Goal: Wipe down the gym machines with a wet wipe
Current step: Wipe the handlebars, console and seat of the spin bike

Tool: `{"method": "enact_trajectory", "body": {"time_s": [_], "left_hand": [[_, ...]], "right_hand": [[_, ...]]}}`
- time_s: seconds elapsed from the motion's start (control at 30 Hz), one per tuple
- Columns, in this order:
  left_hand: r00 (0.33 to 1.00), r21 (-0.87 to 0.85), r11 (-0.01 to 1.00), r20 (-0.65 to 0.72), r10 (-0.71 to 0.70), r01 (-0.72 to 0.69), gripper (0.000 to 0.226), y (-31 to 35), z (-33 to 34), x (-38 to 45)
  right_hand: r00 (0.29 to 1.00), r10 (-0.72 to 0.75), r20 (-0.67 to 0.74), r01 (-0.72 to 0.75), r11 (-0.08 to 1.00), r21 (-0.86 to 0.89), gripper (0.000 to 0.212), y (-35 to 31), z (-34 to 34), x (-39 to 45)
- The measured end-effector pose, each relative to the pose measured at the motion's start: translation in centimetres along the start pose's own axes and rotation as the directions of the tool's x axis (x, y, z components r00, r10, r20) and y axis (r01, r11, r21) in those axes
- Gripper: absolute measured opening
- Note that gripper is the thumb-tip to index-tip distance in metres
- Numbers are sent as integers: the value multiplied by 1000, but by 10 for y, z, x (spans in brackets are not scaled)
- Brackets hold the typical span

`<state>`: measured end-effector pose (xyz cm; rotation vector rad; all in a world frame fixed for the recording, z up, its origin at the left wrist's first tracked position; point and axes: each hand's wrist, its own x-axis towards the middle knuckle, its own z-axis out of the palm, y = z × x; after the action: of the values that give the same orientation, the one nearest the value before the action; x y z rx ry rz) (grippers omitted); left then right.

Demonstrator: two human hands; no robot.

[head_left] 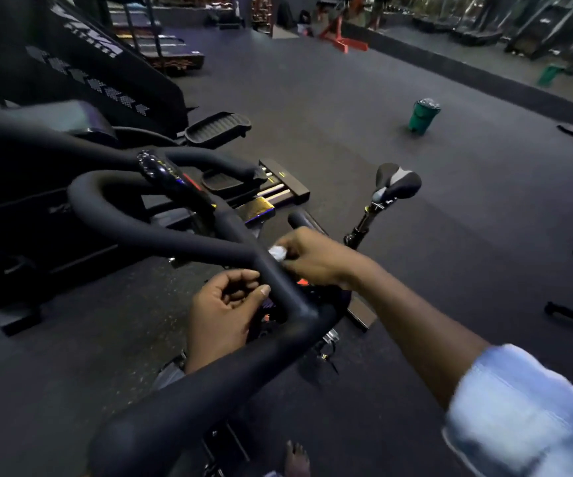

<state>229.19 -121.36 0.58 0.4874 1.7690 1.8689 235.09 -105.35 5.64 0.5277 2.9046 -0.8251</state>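
Right hand [316,259] is on the central bar of the bike handlebar [271,270]. Its fingers [290,241] are curled around a small wadded white wipe [277,252], pressing it onto the top of the bar. The wipe sits just under the fingertips, bunched small, I judge so it can ride along the tube.

Left hand [224,304] is on the near side of the same bar, fingers loosely curled, thumb tip touching the tube. It holds nothing that I can see (probably steadying the bar against the rubbing).

Beyond the right fingers stands the bike saddle [398,182]; it has no wipe on it. I judge the handlebar wipe is mid-step, with the looped grips to the left of both hands yet to cover.
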Motion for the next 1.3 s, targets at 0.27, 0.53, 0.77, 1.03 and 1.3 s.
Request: {"method": "enact_trajectory", "body": {"time_s": [0.27, 0.53, 0.77, 1.03, 1.3], "left_hand": [[1000, 5, 1000, -10, -8, 8, 22, -4, -3, 2], [576, 500, 309, 570, 586, -809, 16, 13, -8, 19], [307, 299, 121, 950, 53, -947, 21, 62, 25, 58], [421, 415, 156, 907, 3, -896, 15, 64, 44, 71], [727, 730, 37, 675, 125, -683, 37, 53, 56, 99]], "right_hand": [[985, -146, -89, 106, 928, -358, 11, 3, 10, -64], [882, -65, -466, -73, 959, -272, 34, 43, 15, -87], [871, -31, -490, -88, 972, -218, 8, 92, -10, 4], [812, -265, -521, 243, 964, -111, 25, 86, 12, -52], [823, -307, -478, 287, 951, -116, 20, 93, -8, -23]]}}
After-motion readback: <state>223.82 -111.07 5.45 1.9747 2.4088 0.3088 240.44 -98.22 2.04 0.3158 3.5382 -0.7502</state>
